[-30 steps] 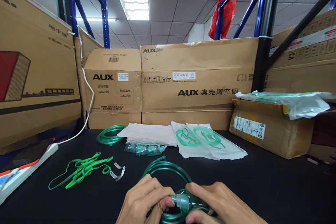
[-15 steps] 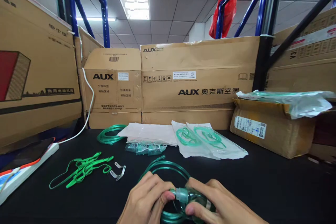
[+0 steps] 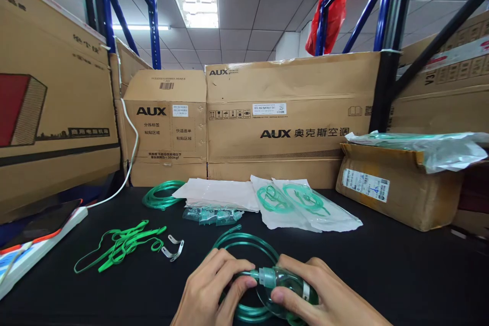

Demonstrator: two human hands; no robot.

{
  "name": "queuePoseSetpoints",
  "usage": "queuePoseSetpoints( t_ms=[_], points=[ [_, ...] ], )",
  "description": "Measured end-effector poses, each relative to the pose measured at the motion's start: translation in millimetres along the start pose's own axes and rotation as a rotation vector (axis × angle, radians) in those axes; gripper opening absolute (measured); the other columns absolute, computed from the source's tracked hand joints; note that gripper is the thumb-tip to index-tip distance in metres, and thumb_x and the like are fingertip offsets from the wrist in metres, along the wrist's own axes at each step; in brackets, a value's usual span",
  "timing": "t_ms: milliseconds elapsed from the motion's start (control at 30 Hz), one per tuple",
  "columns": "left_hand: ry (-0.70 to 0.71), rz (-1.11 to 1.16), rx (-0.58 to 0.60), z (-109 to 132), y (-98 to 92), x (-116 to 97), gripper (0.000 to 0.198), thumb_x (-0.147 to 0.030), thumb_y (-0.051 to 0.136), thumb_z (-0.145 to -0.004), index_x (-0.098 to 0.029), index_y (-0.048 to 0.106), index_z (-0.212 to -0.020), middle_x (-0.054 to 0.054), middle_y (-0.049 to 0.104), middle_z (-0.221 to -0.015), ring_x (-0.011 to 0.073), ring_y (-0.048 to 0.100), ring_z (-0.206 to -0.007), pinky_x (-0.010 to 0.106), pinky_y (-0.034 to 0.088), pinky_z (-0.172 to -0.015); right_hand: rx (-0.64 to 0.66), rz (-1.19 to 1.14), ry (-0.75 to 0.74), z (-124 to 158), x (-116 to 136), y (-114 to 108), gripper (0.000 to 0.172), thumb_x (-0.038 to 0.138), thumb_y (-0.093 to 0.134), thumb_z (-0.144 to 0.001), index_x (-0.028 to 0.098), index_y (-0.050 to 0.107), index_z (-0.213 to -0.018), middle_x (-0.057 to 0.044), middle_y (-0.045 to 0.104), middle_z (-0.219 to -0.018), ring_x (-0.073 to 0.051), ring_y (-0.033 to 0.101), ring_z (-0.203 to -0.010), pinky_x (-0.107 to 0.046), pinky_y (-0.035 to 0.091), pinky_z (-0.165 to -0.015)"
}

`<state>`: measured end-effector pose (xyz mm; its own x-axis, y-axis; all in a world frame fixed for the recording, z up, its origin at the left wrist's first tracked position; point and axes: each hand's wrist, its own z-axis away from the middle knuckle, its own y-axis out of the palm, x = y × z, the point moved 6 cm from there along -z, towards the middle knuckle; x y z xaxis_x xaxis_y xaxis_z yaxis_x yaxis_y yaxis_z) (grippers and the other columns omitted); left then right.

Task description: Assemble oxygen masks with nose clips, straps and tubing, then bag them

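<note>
In front of me my left hand (image 3: 219,285) pinches the end of a green plastic tube (image 3: 250,313) between thumb and fingers. The tube lies coiled on the black table beneath both hands. My right hand (image 3: 315,293) is closed around a clear green plastic mask (image 3: 290,281), partly hidden by the fingers. A pale green connector (image 3: 267,277) at the mask's left end meets the tube at my left fingertips. How deep the tube sits in it I cannot tell.
Left lie green elastic straps (image 3: 124,247) and metal clips (image 3: 174,248). Behind are a tube coil (image 3: 163,195), white sheets (image 3: 217,192), clear plastic connectors (image 3: 212,216) and pouches holding tubing (image 3: 305,206). A carton (image 3: 397,188) stands right; a power strip (image 3: 46,247) runs along the left.
The connector and mask have shifted slightly to the right and up. More of the joint between tube and connector shows beside my left fingertips. Both hands keep their hold.
</note>
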<state>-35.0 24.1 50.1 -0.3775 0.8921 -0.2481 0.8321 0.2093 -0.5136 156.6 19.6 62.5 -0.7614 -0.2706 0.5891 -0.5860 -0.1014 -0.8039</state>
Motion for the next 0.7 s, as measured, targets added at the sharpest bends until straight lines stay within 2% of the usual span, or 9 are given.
queuePoseSetpoints(
  t_ms=[133,300,433,700],
  points=[
    [0.054,-0.051,-0.025,0.8,-0.9,-4.7,0.014,-0.014,0.057,-0.105,-0.022,0.064,-0.114,0.002,0.073,-0.092,0.0180,0.064,-0.077,0.031,0.049,-0.076,0.004,-0.049,-0.065,2.2,2.7,-3.7,0.040,0.066,0.054,-0.094,0.030,0.073,-0.095,-0.003,0.076,-0.093,-0.027,0.067,-0.093,-0.034,0.051,-0.083],
    [0.055,-0.085,-0.117,2.8,-0.3,-11.5,0.019,-0.025,0.047,-0.110,-0.022,0.065,-0.104,0.002,0.071,-0.084,0.0180,0.061,-0.071,0.032,0.041,-0.073,-0.048,-0.120,-0.153,5.9,7.5,-7.1,0.045,0.069,0.061,-0.089,0.026,0.076,-0.083,-0.002,0.076,-0.082,-0.025,0.068,-0.084,-0.030,0.054,-0.076],
    [0.069,-0.108,-0.177,2.8,-1.0,-15.9,0.025,-0.027,0.044,-0.111,-0.022,0.065,-0.099,0.001,0.069,-0.078,0.0181,0.057,-0.067,0.032,0.036,-0.069,-0.076,-0.147,-0.164,3.0,8.6,-6.4,0.046,0.070,0.064,-0.087,0.026,0.078,-0.081,-0.001,0.074,-0.078,-0.023,0.067,-0.080,-0.029,0.055,-0.076],
    [0.055,-0.152,-0.169,6.5,3.3,-11.1,0.031,-0.030,0.041,-0.112,-0.021,0.064,-0.092,0.000,0.065,-0.071,0.0178,0.052,-0.064,0.033,0.033,-0.068,-0.001,-0.130,-0.131,-0.5,6.6,-1.6,0.040,0.064,0.066,-0.087,0.026,0.077,-0.082,-0.001,0.075,-0.082,-0.025,0.066,-0.085,-0.030,0.053,-0.077]
  ],
)
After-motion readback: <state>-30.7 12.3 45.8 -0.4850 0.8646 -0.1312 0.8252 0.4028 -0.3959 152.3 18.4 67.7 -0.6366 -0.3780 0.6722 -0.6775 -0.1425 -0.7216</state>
